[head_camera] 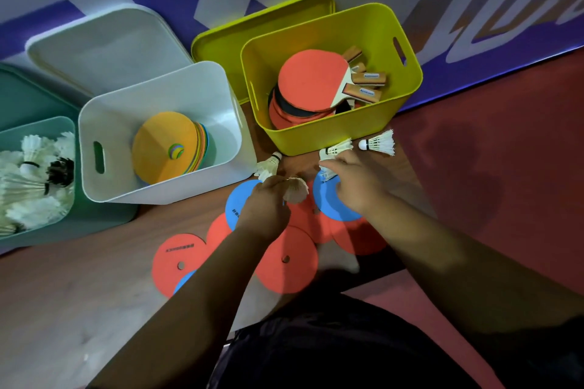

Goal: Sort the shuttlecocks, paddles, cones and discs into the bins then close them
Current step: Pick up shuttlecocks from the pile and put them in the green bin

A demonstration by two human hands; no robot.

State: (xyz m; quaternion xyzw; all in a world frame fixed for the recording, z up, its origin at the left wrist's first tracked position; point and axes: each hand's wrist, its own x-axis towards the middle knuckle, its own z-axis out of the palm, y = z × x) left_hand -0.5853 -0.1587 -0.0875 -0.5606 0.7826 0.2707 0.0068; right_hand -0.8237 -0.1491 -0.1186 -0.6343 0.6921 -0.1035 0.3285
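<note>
My left hand (267, 205) is closed around a white shuttlecock (295, 189), with another shuttlecock (268, 164) just beyond its fingers. My right hand (350, 183) reaches over a blue disc (331, 205), its fingers touching shuttlecocks (338, 147); whether it grips one I cannot tell. One more shuttlecock (380, 143) lies to the right on the floor. Red discs (287, 262) and a blue disc (235, 205) lie scattered under my arms. The yellow bin (407, 79) holds red paddles (313, 79). The white bin (94, 123) holds stacked cones (164, 145). The teal bin (72, 224) holds several shuttlecocks (31, 174).
A white lid (104, 44), a yellow lid (221, 44) and a teal lid (28, 95) lean behind their bins against the blue and white wall. Wooden floor lies at the left, red floor at the right. My dark shorts (331, 347) are at the bottom.
</note>
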